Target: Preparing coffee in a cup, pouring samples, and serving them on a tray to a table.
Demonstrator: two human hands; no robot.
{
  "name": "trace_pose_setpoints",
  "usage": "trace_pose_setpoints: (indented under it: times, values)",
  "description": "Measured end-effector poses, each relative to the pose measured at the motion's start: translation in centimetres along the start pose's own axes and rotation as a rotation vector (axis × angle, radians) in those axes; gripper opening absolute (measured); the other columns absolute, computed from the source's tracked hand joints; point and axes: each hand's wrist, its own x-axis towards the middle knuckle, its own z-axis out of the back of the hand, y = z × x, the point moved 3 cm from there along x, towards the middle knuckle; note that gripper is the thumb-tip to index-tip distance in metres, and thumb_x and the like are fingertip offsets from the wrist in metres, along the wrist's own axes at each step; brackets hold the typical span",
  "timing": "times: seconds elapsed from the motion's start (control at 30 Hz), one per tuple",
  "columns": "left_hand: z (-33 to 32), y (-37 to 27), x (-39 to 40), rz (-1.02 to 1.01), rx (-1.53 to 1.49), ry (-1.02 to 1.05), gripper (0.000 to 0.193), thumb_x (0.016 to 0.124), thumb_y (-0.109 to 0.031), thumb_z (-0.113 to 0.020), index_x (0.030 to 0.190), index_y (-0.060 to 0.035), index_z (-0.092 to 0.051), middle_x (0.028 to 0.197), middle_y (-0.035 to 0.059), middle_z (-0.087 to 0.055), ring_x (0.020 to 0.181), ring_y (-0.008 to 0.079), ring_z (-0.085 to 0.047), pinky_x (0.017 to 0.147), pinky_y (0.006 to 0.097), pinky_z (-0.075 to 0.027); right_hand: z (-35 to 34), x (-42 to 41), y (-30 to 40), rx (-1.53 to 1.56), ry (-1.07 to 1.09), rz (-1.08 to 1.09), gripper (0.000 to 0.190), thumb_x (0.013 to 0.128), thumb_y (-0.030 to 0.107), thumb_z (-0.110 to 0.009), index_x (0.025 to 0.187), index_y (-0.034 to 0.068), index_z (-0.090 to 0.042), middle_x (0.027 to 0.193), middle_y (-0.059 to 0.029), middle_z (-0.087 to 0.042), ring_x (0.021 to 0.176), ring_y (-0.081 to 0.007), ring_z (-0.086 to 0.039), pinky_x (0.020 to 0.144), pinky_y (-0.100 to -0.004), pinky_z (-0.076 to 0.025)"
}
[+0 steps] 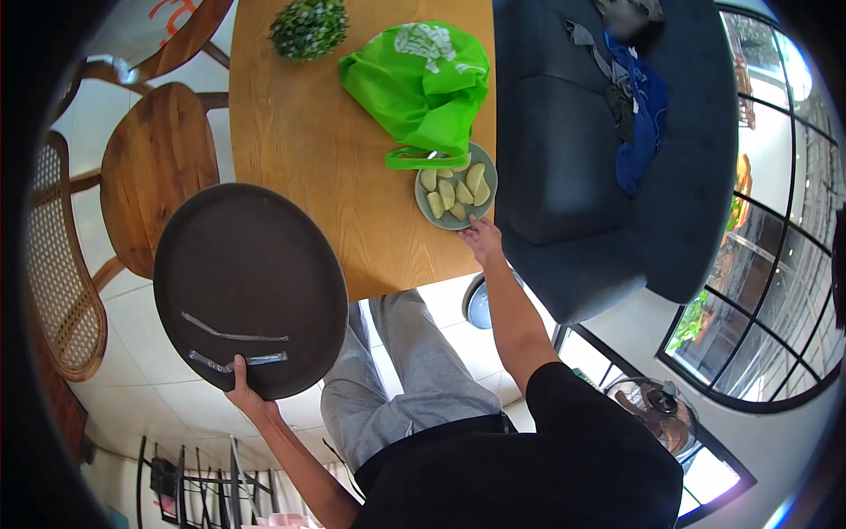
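Note:
My left hand (251, 397) grips the near rim of a large round dark-brown serving tray (251, 264), thumb on top. The tray is held left of the table's near corner. Two crumpled thin strips, the upper strip (231, 332) and a shiny lower strip (268, 358), lie on it near my thumb. My right hand (484, 239) is at the near rim of a grey-green plate (439, 221), with fingertips on the rim. Pale green fruit wedges (447, 194) sit on the plate. The handle of a bright green bag (423, 86) overlaps its far edge.
The plate and bag rest on a wooden table (291, 132) with a potted plant (308, 30) farther back. On the right is a dark blue sofa (562, 159) with clothing (638, 125). A wooden chair (158, 178) stands left. A fan (654, 410) is behind at right.

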Motion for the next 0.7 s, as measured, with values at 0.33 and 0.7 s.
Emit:
trace_pose_setpoints:
  times: [0.33,0.7]
  values:
    - [-0.2,-1.5,-1.6,-0.022,0.086,0.064,0.059,0.085,-0.008,-0.076,0.137,0.0023,-0.050,0.130,0.0121,-0.059,0.112,0.0246,-0.059,0.099,0.0383,-0.050,0.6,-1.6,-0.9,0.183,0.107,0.109,0.031,0.100,0.019,-0.059,0.126,0.004,-0.057,0.117,-0.0088,-0.067,0.103,-0.0203,-0.066,0.092,-0.0370,-0.053]
    - [-0.1,-4.5,-4.3,-0.119,0.060,0.108,0.059,0.086,-0.007,-0.075,0.138,0.0037,-0.049,0.131,0.0124,-0.058,0.111,0.0250,-0.060,0.099,0.0379,-0.050,5.0,-5.3,-0.1,0.231,0.128,0.199,0.029,0.098,0.016,-0.062,0.122,0.001,-0.057,0.115,-0.0130,-0.067,0.100,-0.0260,-0.068,0.089,-0.0403,-0.056]
